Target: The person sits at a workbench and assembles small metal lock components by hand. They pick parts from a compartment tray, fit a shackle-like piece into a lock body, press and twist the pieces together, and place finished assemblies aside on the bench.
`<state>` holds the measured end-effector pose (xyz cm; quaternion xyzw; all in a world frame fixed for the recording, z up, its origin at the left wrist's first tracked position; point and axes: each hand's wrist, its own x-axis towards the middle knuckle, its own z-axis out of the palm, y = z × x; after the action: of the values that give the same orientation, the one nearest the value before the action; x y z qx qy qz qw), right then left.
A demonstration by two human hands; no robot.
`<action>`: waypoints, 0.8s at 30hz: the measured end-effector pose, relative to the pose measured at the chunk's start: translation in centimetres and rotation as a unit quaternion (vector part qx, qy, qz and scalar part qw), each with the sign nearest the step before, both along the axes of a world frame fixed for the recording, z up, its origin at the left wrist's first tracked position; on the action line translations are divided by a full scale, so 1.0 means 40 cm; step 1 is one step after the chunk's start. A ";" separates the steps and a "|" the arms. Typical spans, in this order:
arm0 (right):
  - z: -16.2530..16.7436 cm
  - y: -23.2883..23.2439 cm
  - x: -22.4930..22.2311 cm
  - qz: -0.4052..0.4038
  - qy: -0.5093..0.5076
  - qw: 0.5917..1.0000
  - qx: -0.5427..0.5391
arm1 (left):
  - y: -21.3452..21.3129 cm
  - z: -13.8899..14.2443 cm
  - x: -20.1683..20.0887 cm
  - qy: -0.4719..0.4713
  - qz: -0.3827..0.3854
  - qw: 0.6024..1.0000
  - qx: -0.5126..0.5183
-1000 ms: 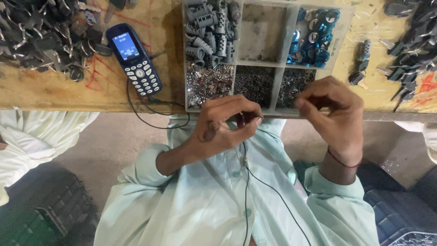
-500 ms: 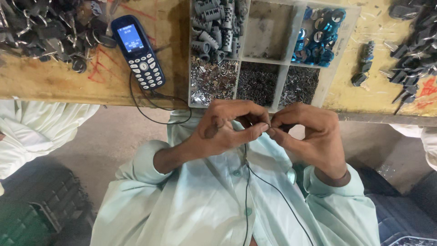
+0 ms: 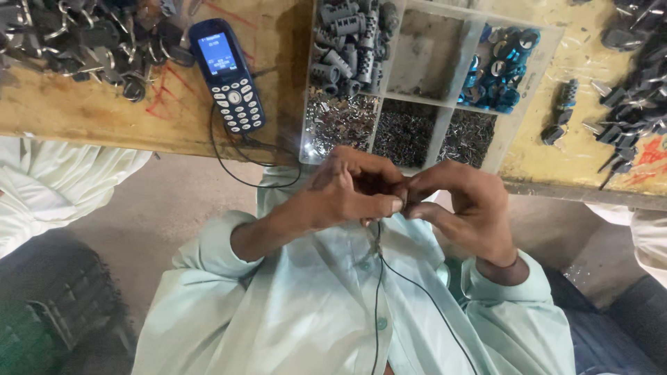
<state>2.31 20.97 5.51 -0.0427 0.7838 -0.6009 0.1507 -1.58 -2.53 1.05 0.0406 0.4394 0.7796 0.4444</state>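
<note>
1. A worn wooden bench carries a compartment tray, a phone and piles of dark metal parts.
2. Since 0.5 s ago, the view has drifted; the left hand and right hand remain pressed together below the tray.
3. Both pinch a tiny part, mostly hidden by fingertips.
</note>
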 end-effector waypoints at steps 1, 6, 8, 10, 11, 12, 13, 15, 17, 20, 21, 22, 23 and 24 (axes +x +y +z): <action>0.009 -0.011 -0.025 -0.042 -0.072 0.996 -0.030 | -0.005 0.000 0.004 0.004 0.013 1.000 0.003; 0.043 -0.178 -0.205 0.060 0.212 0.934 0.281 | -0.031 0.006 0.014 0.010 0.057 0.998 -0.008; 0.048 -0.226 -0.250 0.103 0.271 0.885 0.364 | -0.035 0.007 0.013 0.083 0.055 0.994 -0.040; 0.058 -0.217 -0.245 0.082 0.241 0.912 0.322 | -0.043 0.009 0.013 0.142 0.081 0.985 -0.057; 0.060 -0.196 -0.228 0.077 0.228 0.924 0.298 | -0.047 0.010 0.011 0.171 0.098 0.978 -0.068; 0.059 -0.165 -0.201 0.089 0.203 0.933 0.282 | -0.052 0.009 0.008 0.187 0.119 0.973 -0.069; 0.056 -0.130 -0.170 0.101 0.176 0.942 0.267 | -0.056 0.007 0.003 0.201 0.138 0.967 -0.070; 0.024 -0.074 -0.110 0.087 0.100 0.977 0.168 | -0.058 0.004 -0.007 0.151 0.136 0.979 -0.017; -0.015 -0.043 -0.062 0.030 0.001 1.000 0.002 | -0.049 0.000 -0.016 0.017 0.088 0.991 0.096; -0.047 -0.036 -0.027 -0.027 -0.043 0.995 -0.085 | -0.038 -0.004 -0.022 0.009 0.084 0.988 0.127; -0.047 -0.039 -0.021 -0.014 0.007 0.999 -0.036 | -0.031 -0.004 -0.020 0.027 0.082 0.995 0.053; -0.043 -0.045 -0.019 0.001 0.055 0.998 0.013 | -0.024 -0.003 -0.016 0.044 0.081 0.996 -0.023; -0.037 -0.050 -0.017 0.016 0.103 0.993 0.061 | -0.019 -0.002 -0.011 0.061 0.079 0.990 -0.100; -0.030 -0.054 -0.017 0.014 0.137 0.985 0.106 | -0.018 -0.001 -0.007 0.063 0.088 0.989 -0.102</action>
<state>1.62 18.81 4.32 -0.1194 0.8556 -0.5008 0.0534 -1.85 -3.26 1.03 0.0048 0.5456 0.7627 0.3471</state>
